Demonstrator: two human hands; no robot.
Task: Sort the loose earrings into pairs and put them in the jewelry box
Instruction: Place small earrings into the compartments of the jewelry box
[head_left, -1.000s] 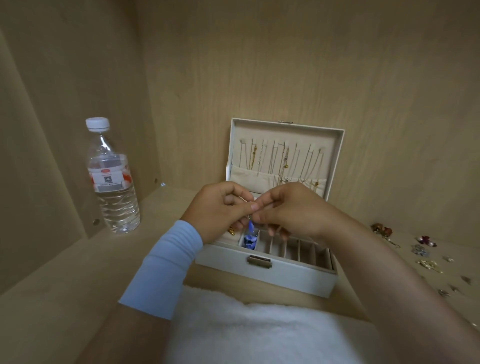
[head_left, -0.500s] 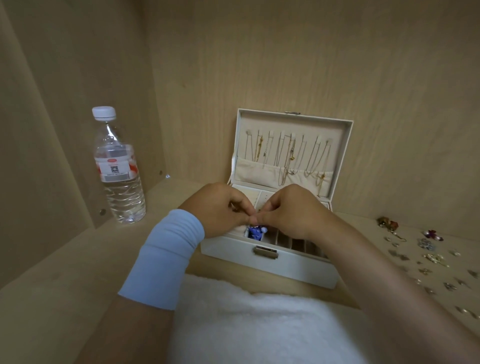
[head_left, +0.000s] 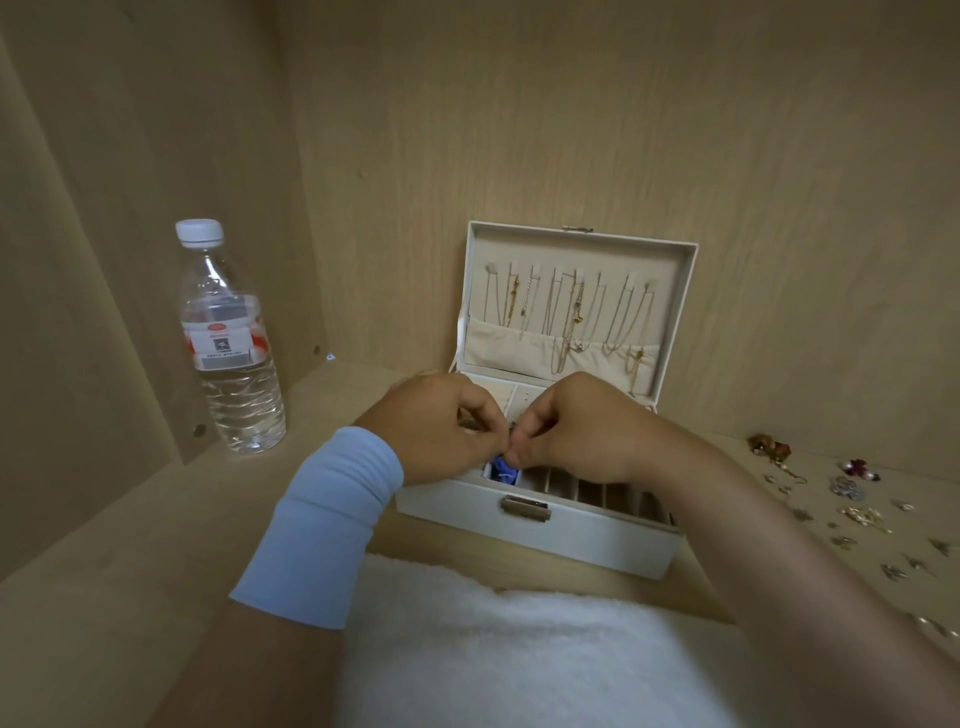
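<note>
Left hand (head_left: 441, 426) and right hand (head_left: 571, 431) meet fingertip to fingertip over the jewelry box's (head_left: 571, 535) near-left slot, both pinched on a small earring (head_left: 511, 427) I barely see. Placing step, I judge: next lower it beside the blue earring (head_left: 504, 470) there, then fetch from the loose earrings (head_left: 852, 499) at right.

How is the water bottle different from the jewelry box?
The water bottle is tall, clear and capped; the jewelry box is low, white and open. The bottle stands alone; left hand and right hand pinch a tiny earring over the box. Both sit on the wooden shelf.
</note>
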